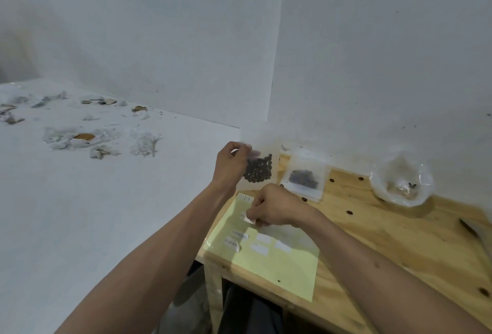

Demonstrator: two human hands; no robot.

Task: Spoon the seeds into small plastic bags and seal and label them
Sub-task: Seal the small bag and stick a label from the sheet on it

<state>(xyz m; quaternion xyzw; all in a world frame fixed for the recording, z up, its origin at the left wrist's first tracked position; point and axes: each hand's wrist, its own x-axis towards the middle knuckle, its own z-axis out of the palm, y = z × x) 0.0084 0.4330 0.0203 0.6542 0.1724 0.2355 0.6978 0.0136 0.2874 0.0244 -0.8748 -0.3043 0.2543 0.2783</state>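
My left hand (231, 163) holds up a small clear plastic bag (259, 166) by its left edge; dark round seeds fill its lower half. My right hand (271, 207) pinches a small white label (249, 219) at the pale yellow sticker sheet (266, 261), which lies on the wooden table (399, 240) and carries several more white labels. A second bag of dark seeds (304, 178) lies flat on the table behind my right hand. A crumpled clear bag (402, 183) with a few seeds sits at the back right.
A few loose seeds (349, 212) dot the wooden table. To the left spreads a white surface (106, 213) with torn white fluff and brown husk pieces (84, 136). White walls stand close behind both surfaces.
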